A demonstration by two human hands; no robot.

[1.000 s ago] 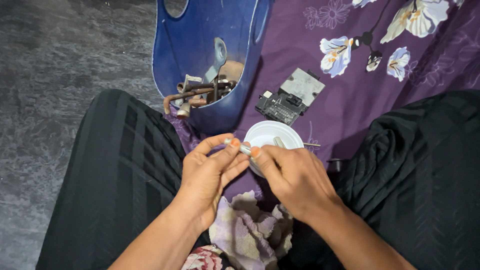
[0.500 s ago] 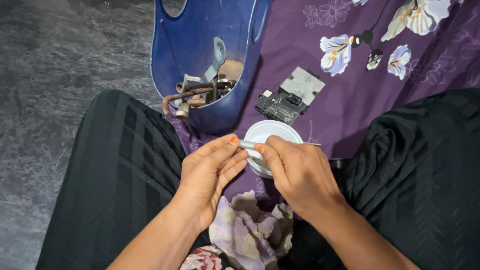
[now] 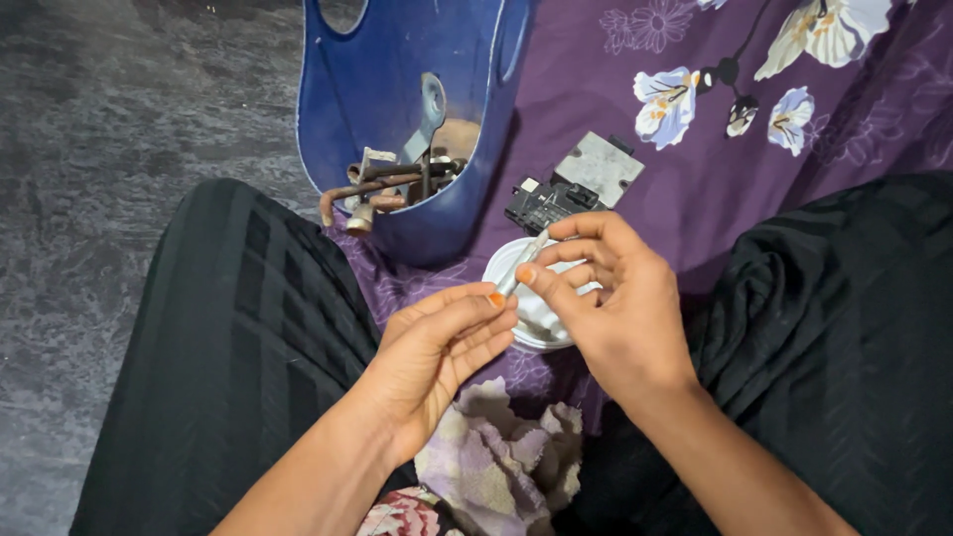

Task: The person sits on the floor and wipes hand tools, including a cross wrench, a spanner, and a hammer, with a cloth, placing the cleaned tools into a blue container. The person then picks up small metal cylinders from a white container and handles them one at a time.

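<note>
My right hand point(image 3: 620, 313) pinches a small silver metal rod point(image 3: 524, 260) between thumb and fingers and holds it tilted over a small white bowl point(image 3: 536, 335). My left hand point(image 3: 437, 347) lies just left of it, palm turned up and fingers stretched out loosely, holding nothing. Its fingertips are close to the rod's lower end; whether they touch it I cannot tell. The bowl sits on a purple flowered cloth point(image 3: 715, 149) between my knees and is partly hidden by my right hand.
A cut blue plastic container point(image 3: 397, 79) with rusty metal parts point(image 3: 387, 187) stands behind the bowl. A black and grey electrical part point(image 3: 576, 191) lies to its right. A crumpled pale rag point(image 3: 496, 457) lies in my lap. Grey floor point(image 3: 99, 149) lies to the left.
My left hand has let go of the rod and opened out. My right hand has lifted the rod up and to the right, tilting it over the bowl.
</note>
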